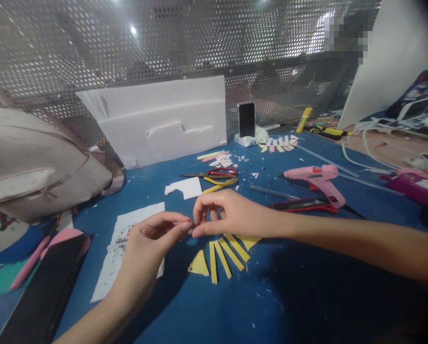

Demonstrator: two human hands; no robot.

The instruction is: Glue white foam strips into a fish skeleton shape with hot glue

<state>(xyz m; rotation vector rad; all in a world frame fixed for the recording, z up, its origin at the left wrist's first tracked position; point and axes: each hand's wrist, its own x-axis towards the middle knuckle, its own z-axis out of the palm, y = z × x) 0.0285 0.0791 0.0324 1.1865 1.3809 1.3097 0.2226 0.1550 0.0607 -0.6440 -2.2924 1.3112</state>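
Note:
My left hand (147, 243) pinches with thumb and forefinger at the middle of the table. What it holds is too small to make out. Close against those fingertips, my right hand (235, 215) is curled with its thumb and fingertips drawn together, also on something hidden or tiny. Below the hands, several narrow yellow strips (213, 263) lie fanned out, with a yellow wedge-shaped piece (199, 264) at their left. Under my left wrist is a printed white sheet (108, 272). Behind the hands lie a white cut-out piece (191, 188) and scissors (219, 180) with red and yellow handles.
A pink glue gun (317, 177) lies right, beside a red-and-black cutter (300, 206). Behind are white scraps (221, 160), a phone (246, 120) on a stand, a yellow glue stick (304, 120) and white boards (171, 119). A bag (45, 157) and black slab (44, 291) stand left.

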